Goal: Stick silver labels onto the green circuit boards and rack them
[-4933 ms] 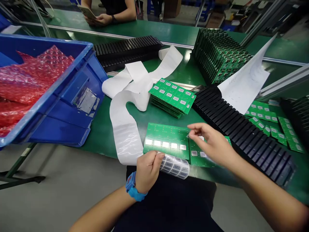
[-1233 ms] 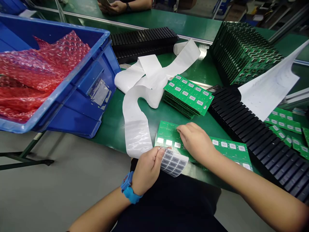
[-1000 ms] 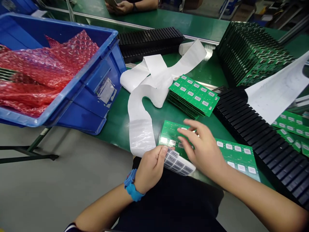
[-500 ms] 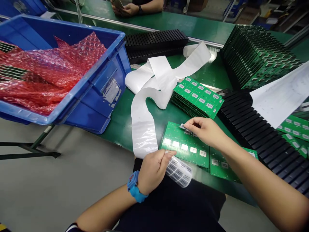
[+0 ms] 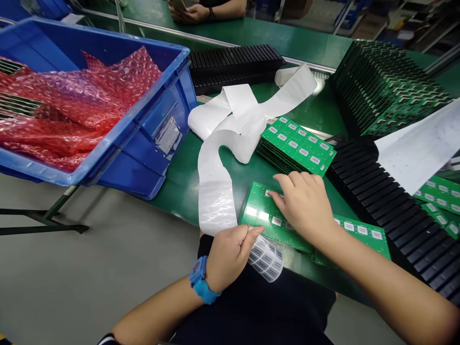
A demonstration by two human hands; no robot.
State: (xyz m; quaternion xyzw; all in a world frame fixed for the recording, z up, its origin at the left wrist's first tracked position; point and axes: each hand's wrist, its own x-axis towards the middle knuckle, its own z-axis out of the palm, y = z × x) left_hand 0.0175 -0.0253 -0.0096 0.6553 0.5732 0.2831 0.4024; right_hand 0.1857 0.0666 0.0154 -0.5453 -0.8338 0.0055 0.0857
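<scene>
My left hand (image 5: 232, 256), with a blue watch on its wrist, is closed on a strip of labels (image 5: 266, 258) whose printed end curls down past the table edge. From that hand, long white backing paper (image 5: 215, 191) runs over the table in loops. My right hand (image 5: 305, 201) is over a green circuit board (image 5: 260, 194), thumb tip by a small label (image 5: 268, 193) at its upper left, index finger raised and apart from the thumb. That hand hides much of the board. Partly under my right forearm lies another labelled board (image 5: 362, 232).
A stack of labelled boards (image 5: 298, 143) sits behind my right hand. To the right are a black slotted rack (image 5: 381, 191), a white sheet (image 5: 420, 143) and upright boards (image 5: 391, 91). A blue crate (image 5: 143, 139) holds red bubble wrap (image 5: 108, 96). Across the table, another person's hand (image 5: 196, 13) holds a phone.
My right hand has gone from pinching a label at the board's upper row to spread fingers, thumb down beside a label there. My left hand has hardly moved.
</scene>
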